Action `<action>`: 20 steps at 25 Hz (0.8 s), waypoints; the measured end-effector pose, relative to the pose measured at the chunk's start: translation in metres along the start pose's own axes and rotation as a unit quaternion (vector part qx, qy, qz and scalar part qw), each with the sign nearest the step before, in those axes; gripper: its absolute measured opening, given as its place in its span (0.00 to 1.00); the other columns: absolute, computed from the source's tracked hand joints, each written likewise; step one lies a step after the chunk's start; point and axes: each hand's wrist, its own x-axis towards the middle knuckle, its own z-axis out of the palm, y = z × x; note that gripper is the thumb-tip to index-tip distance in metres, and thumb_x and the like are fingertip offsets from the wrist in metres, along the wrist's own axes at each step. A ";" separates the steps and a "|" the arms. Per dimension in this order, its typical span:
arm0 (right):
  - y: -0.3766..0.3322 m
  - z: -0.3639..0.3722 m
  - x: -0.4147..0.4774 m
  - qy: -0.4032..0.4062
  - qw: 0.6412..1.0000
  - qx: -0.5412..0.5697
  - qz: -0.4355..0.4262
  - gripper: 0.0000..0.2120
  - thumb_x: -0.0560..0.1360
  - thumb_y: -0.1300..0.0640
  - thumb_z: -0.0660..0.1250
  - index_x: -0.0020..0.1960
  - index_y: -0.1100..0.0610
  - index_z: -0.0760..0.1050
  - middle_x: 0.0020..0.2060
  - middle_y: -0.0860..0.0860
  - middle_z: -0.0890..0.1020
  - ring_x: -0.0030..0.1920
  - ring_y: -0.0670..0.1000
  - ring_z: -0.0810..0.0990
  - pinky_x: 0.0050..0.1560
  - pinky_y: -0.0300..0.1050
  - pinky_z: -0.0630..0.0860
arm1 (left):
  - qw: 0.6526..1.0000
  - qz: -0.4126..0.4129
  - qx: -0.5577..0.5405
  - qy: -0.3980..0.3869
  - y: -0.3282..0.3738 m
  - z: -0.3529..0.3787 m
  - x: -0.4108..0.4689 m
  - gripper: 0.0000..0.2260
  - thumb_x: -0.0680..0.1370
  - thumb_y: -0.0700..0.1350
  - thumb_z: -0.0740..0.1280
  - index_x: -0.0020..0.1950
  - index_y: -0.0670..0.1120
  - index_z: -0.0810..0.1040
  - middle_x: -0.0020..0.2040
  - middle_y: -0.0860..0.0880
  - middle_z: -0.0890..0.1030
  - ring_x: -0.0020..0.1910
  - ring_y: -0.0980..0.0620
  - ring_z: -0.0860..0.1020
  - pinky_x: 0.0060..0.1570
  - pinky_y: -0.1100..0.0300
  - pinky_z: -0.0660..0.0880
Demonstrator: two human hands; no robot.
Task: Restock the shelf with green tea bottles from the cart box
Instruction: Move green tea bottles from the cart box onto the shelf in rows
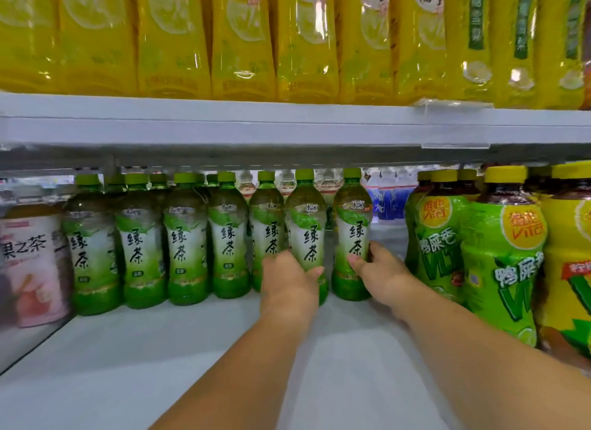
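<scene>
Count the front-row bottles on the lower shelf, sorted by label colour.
Green tea bottles, green-and-white label: 7, one gripped by the left hand and one by the right hand
Green-label bottles with yellow caps: 2
Yellow-label bottle, cut off at the frame edge: 1
Pink-label bottle: 1
Total: 11
Back rows are too hidden to count.

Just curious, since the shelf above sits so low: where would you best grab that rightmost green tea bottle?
Around its lower body, coming from the front. The rightmost green tea bottle stands upright with its cap seemingly close under the upper shelf, leaving little room above. The right hand grips it low, using the gap on its right.
</scene>
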 end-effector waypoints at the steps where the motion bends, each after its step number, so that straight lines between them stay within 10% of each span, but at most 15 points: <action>1: 0.000 -0.001 0.004 -0.005 1.000 -0.004 -0.001 0.18 0.81 0.51 0.63 0.70 0.50 0.71 0.65 0.53 0.79 0.65 0.58 0.76 0.67 0.51 0.71 | 1.000 0.003 0.015 0.008 0.001 0.003 0.003 0.19 0.76 0.53 0.74 0.61 0.43 0.80 0.60 0.44 0.78 0.56 0.45 0.79 0.55 0.54 0.74; 20: 0.027 0.023 0.032 0.034 0.991 0.119 -0.046 0.14 0.78 0.60 0.69 0.63 0.56 0.77 0.53 0.52 0.82 0.56 0.56 0.81 0.63 0.55 0.76 | 0.992 0.103 0.066 0.042 -0.021 0.011 0.017 0.15 0.77 0.54 0.72 0.48 0.41 0.81 0.45 0.44 0.80 0.43 0.46 0.79 0.43 0.57 0.74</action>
